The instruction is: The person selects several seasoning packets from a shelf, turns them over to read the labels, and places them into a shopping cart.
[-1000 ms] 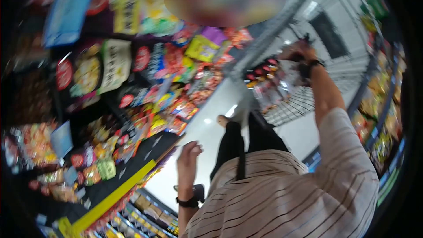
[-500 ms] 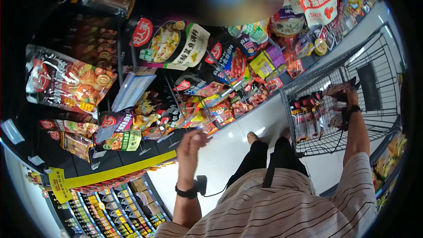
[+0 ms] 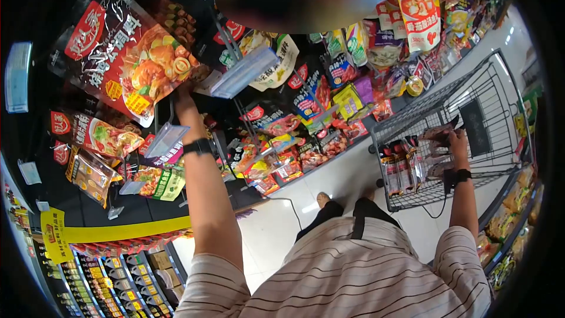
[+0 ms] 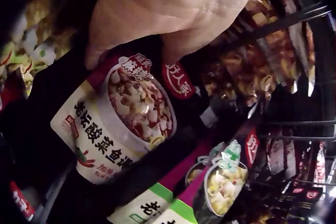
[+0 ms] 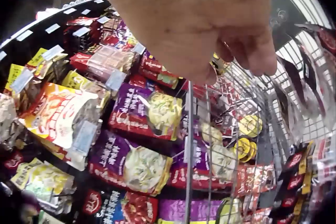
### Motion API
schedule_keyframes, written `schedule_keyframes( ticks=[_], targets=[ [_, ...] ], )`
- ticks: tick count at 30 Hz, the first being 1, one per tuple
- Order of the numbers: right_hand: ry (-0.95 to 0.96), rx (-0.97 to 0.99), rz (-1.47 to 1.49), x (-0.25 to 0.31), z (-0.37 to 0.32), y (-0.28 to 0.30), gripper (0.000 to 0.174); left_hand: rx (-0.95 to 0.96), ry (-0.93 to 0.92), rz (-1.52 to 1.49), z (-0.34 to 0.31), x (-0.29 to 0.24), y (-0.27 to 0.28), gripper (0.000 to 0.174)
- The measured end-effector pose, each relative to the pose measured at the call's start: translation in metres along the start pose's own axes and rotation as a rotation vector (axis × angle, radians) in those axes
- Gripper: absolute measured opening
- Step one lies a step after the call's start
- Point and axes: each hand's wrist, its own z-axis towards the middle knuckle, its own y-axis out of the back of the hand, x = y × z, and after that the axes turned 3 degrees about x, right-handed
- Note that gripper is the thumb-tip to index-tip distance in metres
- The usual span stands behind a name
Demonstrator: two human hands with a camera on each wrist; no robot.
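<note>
My left hand [image 4: 178,14] reaches in among the hanging pouches on the rack. In the left wrist view its thumb and fingers grip the top of a black seasoning pouch [image 4: 105,124] printed with a bowl of fish. In the head view that hand is hidden behind a large red-and-black pouch [image 3: 126,50]. My right hand [image 3: 459,141] hangs over the shopping cart [image 3: 391,203], close beside a dark-topped packet [image 3: 440,133]. In the right wrist view its fingers [image 5: 257,58] are loosely bent, with nothing seen between them and the thumb.
Clear-fronted packs [image 3: 403,171] lie in the cart. Price-tag holders [image 3: 244,73] and metal hooks jut from the rack around my left arm. More pouches [image 3: 97,135] hang lower left above a yellow shelf edge [image 3: 135,229]. Bagged goods [image 3: 500,229] line the right.
My left arm has risen from beside my body and reached forward into the rack. The right hand has stayed over the cart beside the dark packet. The view has swung left.
</note>
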Motion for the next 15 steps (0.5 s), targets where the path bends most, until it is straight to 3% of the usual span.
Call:
schedule_keyframes(
  ticks=[2, 4, 5, 6, 7, 10, 11, 14, 15],
  targets=[
    [-0.193, 0.078, 0.209, 0.103, -0.056, 0.009, 0.022, -0.046, 0.038, -0.005, 0.013, 0.003, -0.003, 0.055],
    [-0.153, 0.092, 0.234, 0.106, -0.082, 0.008, 0.027, -0.102, 0.079, -0.061, 0.052, 0.035, 0.015, 0.052],
    [-0.155, 0.076, 0.241, 0.11, -0.095, 0.007, 0.03, 0.013, -0.096, -0.13, 0.062, 0.048, 0.022, 0.049],
    [-0.156, 0.059, 0.248, 0.11, -0.109, 0.004, 0.033, 0.065, -0.113, -0.023, 0.066, 0.052, 0.027, 0.047],
    [-0.083, 0.054, 0.11, 0.062, -0.108, 0.001, 0.031, 0.116, -0.132, 0.084, 0.069, 0.054, 0.032, 0.045],
    [-0.183, 0.088, 0.145, 0.081, -0.145, 0.006, 0.033, 0.239, -0.191, 0.372, 0.076, 0.059, 0.041, 0.041],
    [-0.301, 0.13, 0.313, 0.078, -0.154, 0.006, 0.032, 0.247, -0.202, 0.4, 0.078, 0.06, 0.041, 0.041],
    [-0.404, 0.111, 0.389, 0.098, -0.184, 0.004, 0.031, 0.232, -0.196, 0.372, 0.08, 0.061, 0.04, 0.041],
    [-0.384, 0.108, 0.279, 0.108, -0.19, 0.004, 0.031, 0.224, -0.185, 0.342, 0.079, 0.061, 0.04, 0.041]
  ],
)
